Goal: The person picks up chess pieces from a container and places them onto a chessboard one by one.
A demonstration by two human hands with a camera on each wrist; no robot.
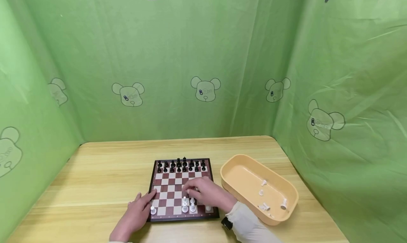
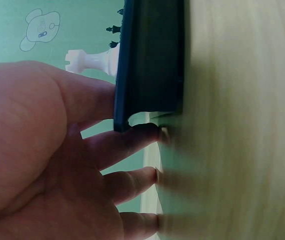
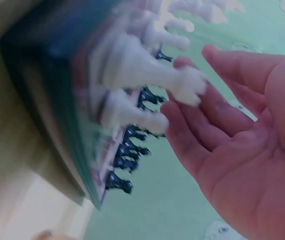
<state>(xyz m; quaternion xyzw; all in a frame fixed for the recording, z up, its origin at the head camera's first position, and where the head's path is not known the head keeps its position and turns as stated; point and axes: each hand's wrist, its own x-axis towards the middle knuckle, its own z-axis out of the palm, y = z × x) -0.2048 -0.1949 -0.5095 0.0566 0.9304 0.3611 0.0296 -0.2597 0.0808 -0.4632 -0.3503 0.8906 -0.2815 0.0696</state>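
A brown-and-white chessboard (image 1: 170, 195) with a dark rim lies on the table. Black chess pieces (image 1: 179, 164) stand in two rows along its far side. On the near side are a white rook (image 1: 153, 210) at the left corner and several white chess pieces (image 1: 184, 208) right of the middle. My left hand (image 1: 136, 212) rests against the board's left edge, one digit on the rim; other fingertips (image 2: 147, 176) touch the table. My right hand (image 1: 205, 191) hovers over the board's right half, fingers loosely bent beside a white rook (image 3: 147, 70), with nothing visible between thumb and fingers.
An orange plastic basin (image 1: 233, 193) stands right of the board, with several loose white pieces (image 1: 261, 192) lying in it. Green curtains (image 1: 165, 119) printed with bear heads enclose the wooden table (image 1: 105, 175) at the back and both sides.
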